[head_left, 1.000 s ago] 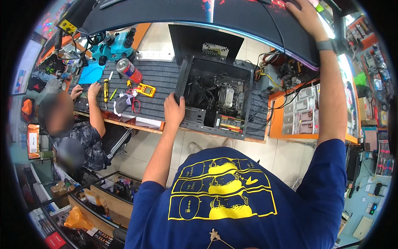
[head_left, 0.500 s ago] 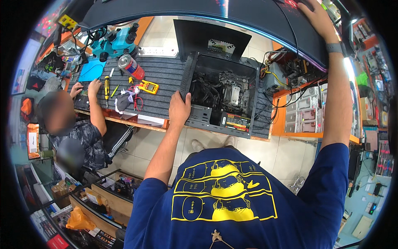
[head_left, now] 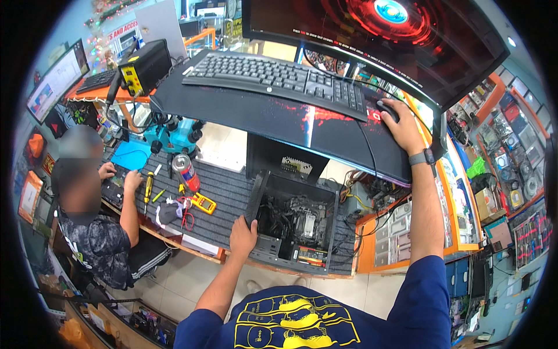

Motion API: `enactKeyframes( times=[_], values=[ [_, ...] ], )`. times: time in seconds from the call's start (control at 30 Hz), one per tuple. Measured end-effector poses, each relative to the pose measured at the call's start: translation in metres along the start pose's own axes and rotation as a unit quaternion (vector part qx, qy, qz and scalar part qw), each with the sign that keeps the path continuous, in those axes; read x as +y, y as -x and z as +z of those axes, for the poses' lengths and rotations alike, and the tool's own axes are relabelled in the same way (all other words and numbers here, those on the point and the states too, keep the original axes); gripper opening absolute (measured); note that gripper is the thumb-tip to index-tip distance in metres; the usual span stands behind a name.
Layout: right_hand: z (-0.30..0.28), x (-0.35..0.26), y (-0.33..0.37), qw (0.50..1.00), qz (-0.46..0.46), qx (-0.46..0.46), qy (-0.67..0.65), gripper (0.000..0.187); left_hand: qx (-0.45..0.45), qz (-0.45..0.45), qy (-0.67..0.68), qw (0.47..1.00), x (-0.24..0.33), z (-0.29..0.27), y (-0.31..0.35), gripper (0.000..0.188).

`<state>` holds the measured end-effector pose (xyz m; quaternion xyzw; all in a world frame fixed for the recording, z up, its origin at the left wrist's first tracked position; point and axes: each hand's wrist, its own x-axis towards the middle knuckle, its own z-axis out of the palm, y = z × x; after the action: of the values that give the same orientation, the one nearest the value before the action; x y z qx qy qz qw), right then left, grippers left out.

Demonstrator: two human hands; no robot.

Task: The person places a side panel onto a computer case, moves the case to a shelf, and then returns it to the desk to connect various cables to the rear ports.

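1. The left hand (head_left: 243, 231) rests on the near left edge of the open computer case (head_left: 293, 227), fingers curled over the black metal wall, gripping it.
2. The case lies on its side on a ribbed dark mat (head_left: 218, 198); its panel is off and the board and tangled cables are exposed, so the inside work looks unfinished.
3. Left of it lie a yellow meter (head_left: 203, 203) and a red can (head_left: 186, 172).
4. Farther off, the right hand (head_left: 401, 125) cups a dark mouse (head_left: 388, 110) on the smooth black desk pad (head_left: 279, 116); its fingers probably close loosely over it, though the view is poor.
5. Beyond sit a matte keyboard (head_left: 276, 78) and a lit monitor (head_left: 383, 29).
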<state>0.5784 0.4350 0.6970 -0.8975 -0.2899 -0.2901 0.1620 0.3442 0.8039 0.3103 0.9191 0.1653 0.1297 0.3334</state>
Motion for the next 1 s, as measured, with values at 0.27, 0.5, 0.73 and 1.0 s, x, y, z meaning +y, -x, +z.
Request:
enactKeyframes(
  times=[0.27,0.5,0.73,1.0],
  values=[
    [-0.004,-0.002,0.001,1.0,0.013,0.018,0.013,0.038,0.014,0.024,-0.013,1.0,-0.001,0.002,-0.001,0.054],
    [-0.002,-0.003,0.003,1.0,0.018,0.015,0.012,0.037,0.008,0.027,-0.004,1.0,-0.004,0.002,0.001,0.055],
    [0.0,-0.002,0.002,1.0,0.017,0.014,0.016,0.037,-0.002,0.01,0.006,1.0,-0.002,-0.003,0.0,0.055],
    [-0.018,-0.02,0.025,0.987,0.02,0.135,0.083,0.039,-0.041,0.003,0.025,0.999,0.006,0.0,-0.001,0.057]
  ],
)
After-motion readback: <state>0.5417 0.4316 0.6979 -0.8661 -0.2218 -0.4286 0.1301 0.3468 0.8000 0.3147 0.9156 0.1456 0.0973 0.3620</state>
